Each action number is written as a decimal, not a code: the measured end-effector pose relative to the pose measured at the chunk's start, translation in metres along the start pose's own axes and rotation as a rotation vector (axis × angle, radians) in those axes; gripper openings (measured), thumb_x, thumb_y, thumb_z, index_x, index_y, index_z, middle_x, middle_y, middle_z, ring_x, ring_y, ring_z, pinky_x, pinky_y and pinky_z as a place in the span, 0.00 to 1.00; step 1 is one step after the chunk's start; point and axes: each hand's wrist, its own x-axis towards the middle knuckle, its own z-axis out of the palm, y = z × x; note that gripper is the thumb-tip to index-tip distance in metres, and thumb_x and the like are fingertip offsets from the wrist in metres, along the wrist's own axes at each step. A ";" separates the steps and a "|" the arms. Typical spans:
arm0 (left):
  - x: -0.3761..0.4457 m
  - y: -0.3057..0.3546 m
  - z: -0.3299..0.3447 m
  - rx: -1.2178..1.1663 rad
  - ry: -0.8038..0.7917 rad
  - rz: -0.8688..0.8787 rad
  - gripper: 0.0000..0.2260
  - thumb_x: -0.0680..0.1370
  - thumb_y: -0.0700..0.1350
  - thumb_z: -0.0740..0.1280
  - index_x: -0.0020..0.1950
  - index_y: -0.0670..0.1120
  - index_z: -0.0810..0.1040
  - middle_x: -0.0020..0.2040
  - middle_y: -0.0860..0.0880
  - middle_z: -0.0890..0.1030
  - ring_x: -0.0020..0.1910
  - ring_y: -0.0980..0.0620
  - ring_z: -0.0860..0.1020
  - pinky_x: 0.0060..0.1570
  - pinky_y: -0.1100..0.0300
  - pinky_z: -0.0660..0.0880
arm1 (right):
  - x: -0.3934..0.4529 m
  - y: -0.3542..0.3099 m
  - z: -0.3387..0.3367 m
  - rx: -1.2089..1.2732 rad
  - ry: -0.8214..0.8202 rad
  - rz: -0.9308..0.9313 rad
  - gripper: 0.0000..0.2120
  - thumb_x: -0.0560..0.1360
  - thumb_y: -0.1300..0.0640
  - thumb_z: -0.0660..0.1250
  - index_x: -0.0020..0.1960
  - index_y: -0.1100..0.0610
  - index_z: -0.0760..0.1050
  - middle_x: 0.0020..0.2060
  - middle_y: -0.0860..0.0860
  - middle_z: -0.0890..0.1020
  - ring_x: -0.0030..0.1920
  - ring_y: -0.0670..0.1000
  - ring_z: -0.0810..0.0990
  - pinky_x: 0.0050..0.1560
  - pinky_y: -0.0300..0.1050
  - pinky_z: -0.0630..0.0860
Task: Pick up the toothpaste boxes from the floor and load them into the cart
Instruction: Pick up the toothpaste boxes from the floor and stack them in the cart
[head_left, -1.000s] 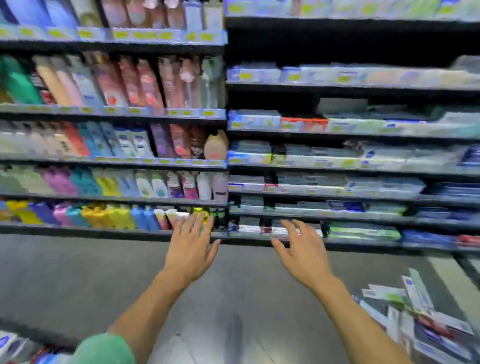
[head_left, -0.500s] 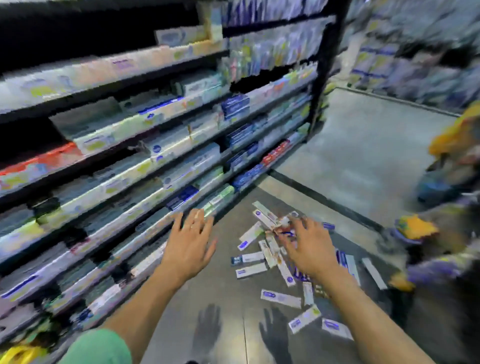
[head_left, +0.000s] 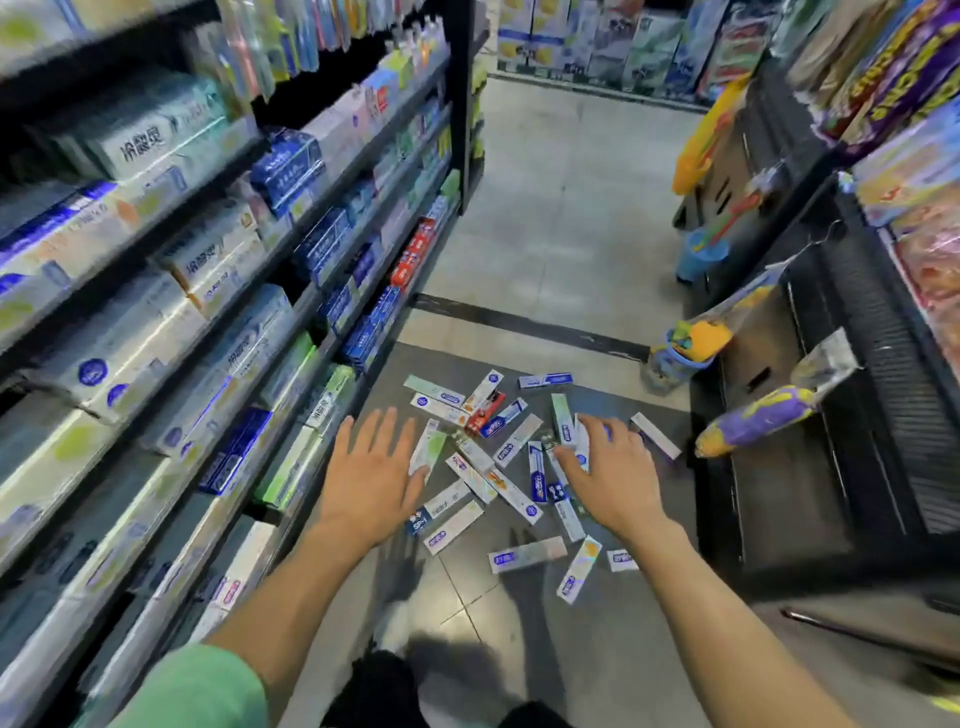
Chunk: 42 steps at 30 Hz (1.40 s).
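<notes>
Your left hand and right hand hover spread wide, holding nothing, above the toothpaste boxes scattered on the floor — overlapping boxes may slip from a hurried grab.

View's swung right and down since a second ago: I was facing the shelves square-on, now I'm looking along the aisle. The scattered pile of white and blue toothpaste boxes on the grey floor went from the lower right corner to dead centre. Both hands have dropped toward it, fingers spread, holding nothing. Left hand now overlaps the pile's left edge, right hand its right side.
</notes>
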 end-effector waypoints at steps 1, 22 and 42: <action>0.006 -0.012 0.003 0.008 -0.016 0.026 0.38 0.77 0.62 0.36 0.81 0.46 0.59 0.80 0.42 0.63 0.79 0.42 0.60 0.77 0.38 0.53 | 0.005 -0.014 0.003 0.015 -0.014 0.048 0.26 0.81 0.40 0.60 0.74 0.52 0.68 0.68 0.57 0.73 0.63 0.62 0.73 0.62 0.54 0.70; 0.197 -0.024 0.395 -0.065 -0.007 0.265 0.28 0.79 0.60 0.58 0.73 0.43 0.72 0.72 0.40 0.74 0.70 0.40 0.72 0.69 0.38 0.68 | 0.146 0.002 0.392 0.009 -0.156 0.148 0.33 0.79 0.35 0.59 0.76 0.54 0.63 0.72 0.55 0.69 0.70 0.60 0.70 0.66 0.54 0.70; 0.260 -0.024 0.773 -0.175 0.059 0.299 0.27 0.76 0.60 0.60 0.66 0.42 0.74 0.60 0.43 0.79 0.57 0.41 0.77 0.55 0.49 0.74 | 0.175 0.098 0.776 0.006 -0.201 0.136 0.33 0.78 0.35 0.59 0.76 0.53 0.62 0.71 0.56 0.69 0.68 0.61 0.70 0.64 0.54 0.71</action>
